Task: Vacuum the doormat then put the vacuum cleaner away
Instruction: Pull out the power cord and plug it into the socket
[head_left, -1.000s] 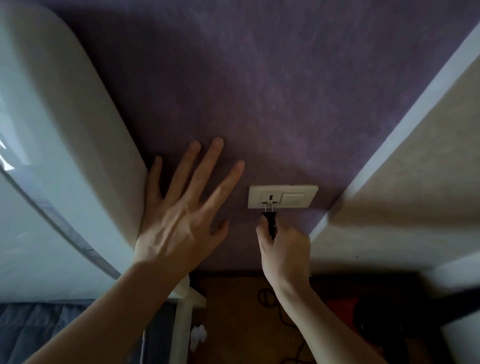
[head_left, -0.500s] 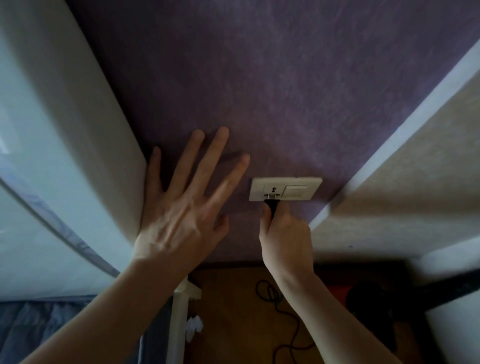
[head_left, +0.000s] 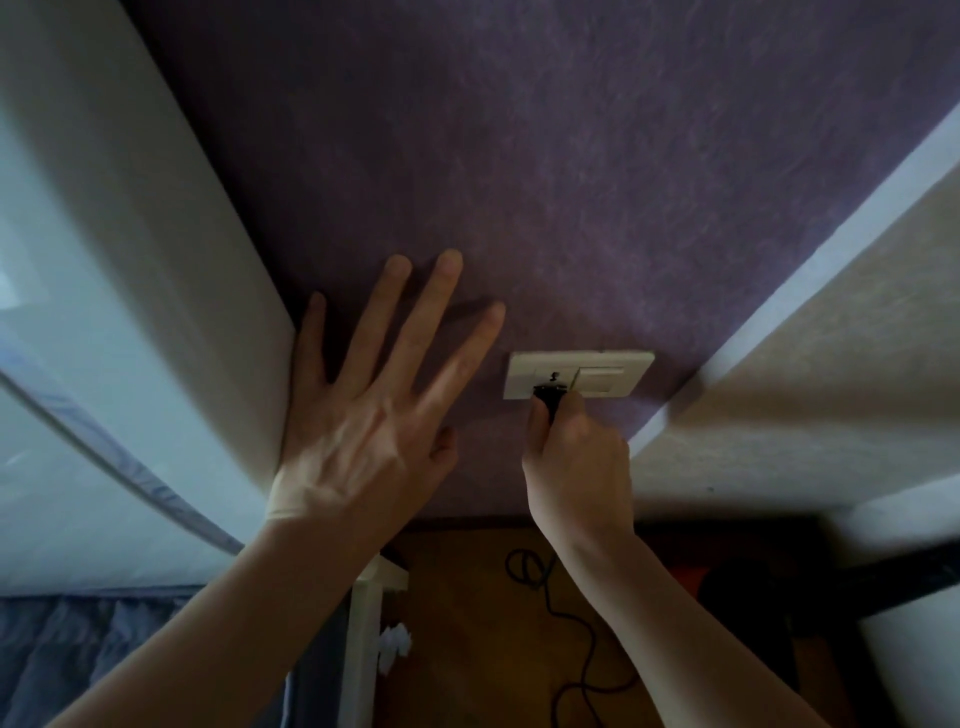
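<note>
Now one right hand (head_left: 574, 467) pinches one plug (head_left: 550, 397) at one socket plate (head_left: 579, 374).

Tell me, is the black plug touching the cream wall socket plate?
Touching. The head view shows the black plug, pinched by the right hand, pressed against the cream wall socket plate, no gap visible.

wall (head_left: 571, 182): purple, matt, mottled texture like rough wallpaper or sponge-painted plaster
socket plate (head_left: 579, 374): cream plastic, smooth, slight sheen
plug (head_left: 550, 397): black plastic, smooth, dull
cord (head_left: 582, 639): black, thin, looks like rubber or plastic sheathing
floor (head_left: 467, 623): brown, wood-look, smooth with a low shine
side wall (head_left: 831, 364): beige, matt, finely grained surface
corner trim (head_left: 779, 249): white, smooth, painted look
panel at left (head_left: 130, 260): off-white, smooth, satin finish
cloth at lower left (head_left: 78, 654): grey-blue fabric, soft, folded in pleats
</note>
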